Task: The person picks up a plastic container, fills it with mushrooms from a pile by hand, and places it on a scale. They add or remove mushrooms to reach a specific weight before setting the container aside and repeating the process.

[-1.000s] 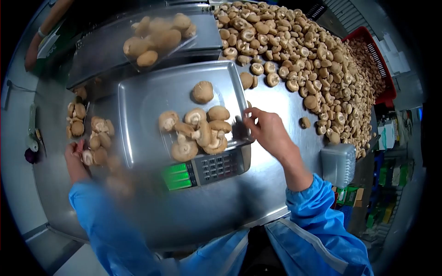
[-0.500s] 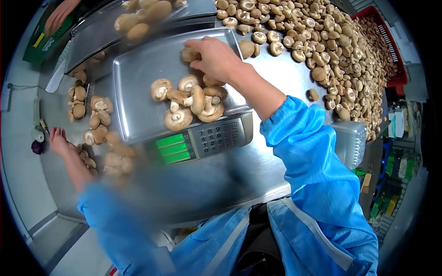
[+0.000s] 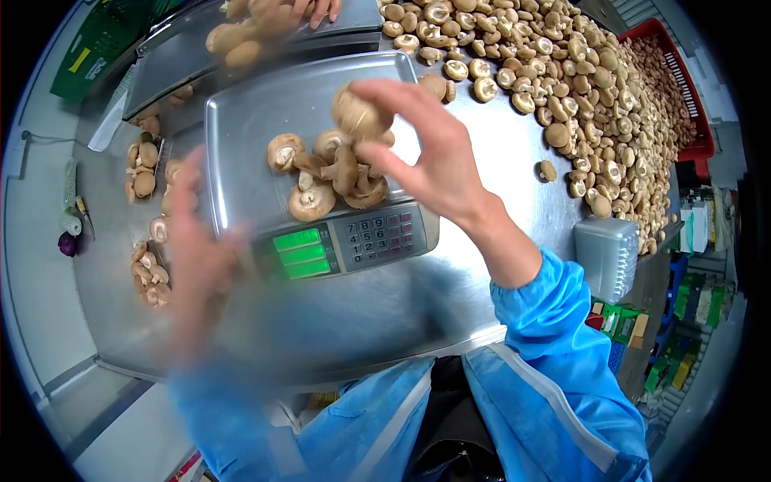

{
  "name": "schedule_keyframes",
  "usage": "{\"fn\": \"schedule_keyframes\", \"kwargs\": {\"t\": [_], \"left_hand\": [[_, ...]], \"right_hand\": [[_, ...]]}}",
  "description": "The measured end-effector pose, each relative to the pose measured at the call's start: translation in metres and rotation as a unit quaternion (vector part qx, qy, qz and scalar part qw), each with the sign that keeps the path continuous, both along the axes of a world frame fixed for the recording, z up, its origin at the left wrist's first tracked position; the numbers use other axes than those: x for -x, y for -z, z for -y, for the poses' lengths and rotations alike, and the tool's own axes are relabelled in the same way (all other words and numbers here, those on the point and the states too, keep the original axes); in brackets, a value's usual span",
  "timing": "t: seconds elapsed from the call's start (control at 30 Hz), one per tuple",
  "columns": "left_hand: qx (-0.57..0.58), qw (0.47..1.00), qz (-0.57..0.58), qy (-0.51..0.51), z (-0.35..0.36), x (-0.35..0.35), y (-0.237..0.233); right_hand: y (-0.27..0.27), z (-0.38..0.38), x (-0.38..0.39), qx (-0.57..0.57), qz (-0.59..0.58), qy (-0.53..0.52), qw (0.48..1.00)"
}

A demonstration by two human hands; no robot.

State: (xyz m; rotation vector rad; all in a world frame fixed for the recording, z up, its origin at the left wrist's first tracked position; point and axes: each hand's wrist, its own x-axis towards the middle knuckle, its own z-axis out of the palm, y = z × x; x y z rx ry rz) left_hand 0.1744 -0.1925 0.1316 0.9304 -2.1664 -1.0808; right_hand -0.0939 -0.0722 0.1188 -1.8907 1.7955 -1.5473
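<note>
Nearest, below the scale (image 3: 333,245), blue sleeves (image 3: 554,321) over the front of the metal bench (image 3: 450,273). To the left of the scale's display (image 3: 301,253), a left hand (image 3: 201,257) blurred too much to tell whether spread or holding anything, and blocking part of the view of the mushrooms behind. Over the right side of the scale's pan (image 3: 257,136), a right hand (image 3: 440,157) curved around a large mushroom (image 3: 353,112), thumb below and fingers above, hiding part of the pan's right edge. Under that grip, on the pan, a close group of mushrooms (image 3: 341,173), some stems up, partly covered by the held one. Left of the scale, small batches of mushrooms (image 3: 150,277), then a yellow-handled tool (image 3: 83,210) and a purple item (image 3: 67,243) farther out. Right of the scale, a stack of clear containers (image 3: 602,261), a lone mushroom (image 3: 547,170), and a broad pile of mushrooms (image 3: 594,112) reaching toward a red crate (image 3: 707,145). Beyond the scale, another cluster of mushrooms (image 3: 249,36), blurred, with another person's hand (image 3: 321,10) beside it; far left of these, a green crate (image 3: 100,48).
</note>
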Motion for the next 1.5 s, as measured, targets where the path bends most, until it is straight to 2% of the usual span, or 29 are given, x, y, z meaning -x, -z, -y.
{"fn": "schedule_keyframes", "kwargs": {"t": [0.03, 0.13, 0.23, 0.33, 0.37, 0.57, 0.7, 0.8, 0.83, 1.0, 1.1, 1.23, 1.33, 1.4, 1.5], "left_hand": [[0.095, 0.989, 0.074, 0.088, 0.003, 0.006, 0.015], [0.135, 0.98, 0.061, 0.136, -0.006, 0.031, 0.042], [0.1, 0.987, 0.041, 0.116, -0.008, 0.044, 0.067], [-0.048, 0.993, -0.057, 0.095, -0.013, 0.049, 0.08], [-0.093, 0.984, -0.11, 0.106, -0.015, 0.051, 0.083], [-0.114, 0.978, -0.135, 0.11, -0.018, 0.049, 0.074], [-0.026, 0.99, -0.097, 0.096, -0.008, 0.053, 0.065], [0.14, 0.986, -0.005, 0.095, -0.004, 0.07, 0.072], [0.164, 0.982, -0.006, 0.088, -0.005, 0.077, 0.072], [0.253, 0.965, 0.037, 0.06, -0.005, 0.101, 0.078], [0.226, 0.971, 0.033, 0.069, -0.005, 0.096, 0.083], [0.186, 0.98, -0.039, 0.058, -0.006, 0.093, 0.08], [0.135, 0.982, -0.133, 0.021, -0.01, 0.092, 0.073], [0.086, 0.98, -0.178, 0.017, -0.018, 0.086, 0.065], [0.074, 0.989, -0.124, -0.038, -0.026, 0.056, 0.071]], "right_hand": [[-0.002, -0.004, -0.007, -0.004, -0.015, -0.014, 1.0], [-0.003, -0.003, -0.027, 0.022, -0.052, -0.049, 0.997], [-0.002, 0.008, -0.043, 0.04, -0.111, -0.092, 0.989], [0.024, 0.021, -0.051, 0.002, -0.237, -0.065, 0.969], [0.033, 0.022, -0.051, -0.064, -0.283, -0.059, 0.955], [0.018, 0.016, -0.046, -0.099, -0.167, -0.116, 0.974], [0.031, 0.009, -0.022, -0.079, -0.038, 0.005, 0.996], [0.051, 0.006, -0.018, -0.101, -0.023, 0.07, 0.992], [0.059, 0.006, -0.019, -0.131, -0.048, 0.078, 0.987], [0.071, 0.007, -0.022, -0.144, -0.024, 0.047, 0.988], [0.073, 0.008, -0.019, -0.138, -0.033, 0.041, 0.989], [0.071, 0.006, -0.018, -0.117, 0.009, 0.04, 0.992], [0.06, -0.007, -0.01, -0.097, 0.134, 0.023, 0.986], [0.056, -0.031, 0.004, -0.084, 0.099, 0.069, 0.989], [0.054, -0.09, 0.04, -0.057, 0.022, 0.159, 0.985]]}}
